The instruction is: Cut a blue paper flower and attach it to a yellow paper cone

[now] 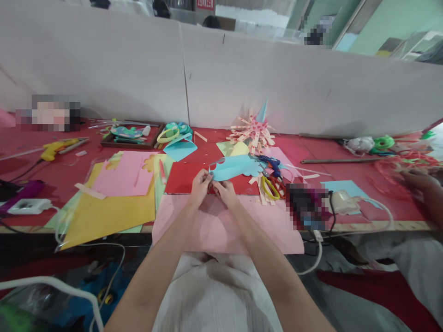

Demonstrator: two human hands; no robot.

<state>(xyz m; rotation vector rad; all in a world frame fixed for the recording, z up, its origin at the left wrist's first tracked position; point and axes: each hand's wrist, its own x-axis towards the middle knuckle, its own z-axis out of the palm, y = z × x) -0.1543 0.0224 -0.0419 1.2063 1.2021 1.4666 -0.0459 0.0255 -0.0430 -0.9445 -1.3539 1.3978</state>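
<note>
A light blue paper piece [231,168] with a scalloped right end is held above a red sheet [180,179]. My left hand [201,182] pinches its left end between thumb and fingers. My right hand [223,189] is closed at the paper's lower edge, close beside the left. Under my wrists lies a large pink sheet [270,221]. To the right of the paper are yellow-handled scissors [270,188] and a dark blue glue gun [272,165]. Behind stands a pink fringed paper craft [258,129] with a blue cone.
At the left are yellow paper [117,219], pink sheets [121,175] and a yellow glue gun [55,150]. A brown tray [129,145] holds paper pieces. White plugs and cables [342,203] lie at right, near another person's hand [420,180]. A white partition [131,69] rises behind.
</note>
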